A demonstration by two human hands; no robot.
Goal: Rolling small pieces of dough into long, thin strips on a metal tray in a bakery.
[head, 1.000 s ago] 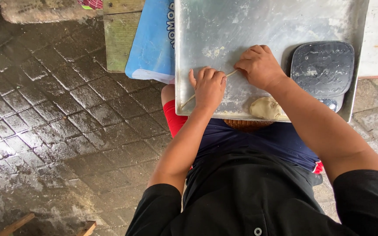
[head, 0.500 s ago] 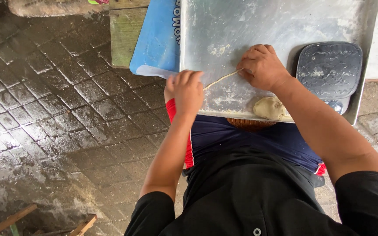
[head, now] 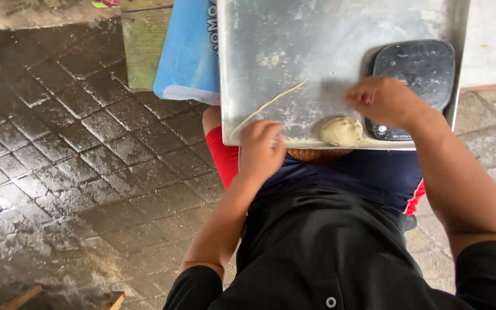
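A metal tray (head: 340,34) rests across my lap. On it lies a thin rolled strand of dough (head: 268,105), running diagonally from the tray's near left corner toward its middle. My left hand (head: 261,148) sits at the tray's near edge, at the strand's lower end; I cannot tell whether the fingers pinch it. A lump of pale dough (head: 341,131) sits at the near edge. Just above and right of the lump hovers my right hand (head: 381,99), fingers curled, blurred by motion, holding nothing that I can see.
A dark flour-dusted kitchen scale (head: 417,69) sits on the tray's right side. A blue plastic sheet (head: 189,51) and a green wooden board (head: 142,43) lie to the tray's left. Wet paving stones (head: 58,161) cover the ground at left.
My right hand has let go of the strand and moved right toward the dough lump. The strand now lies stretched out on the tray, longer than before. My left hand stays at its lower end.
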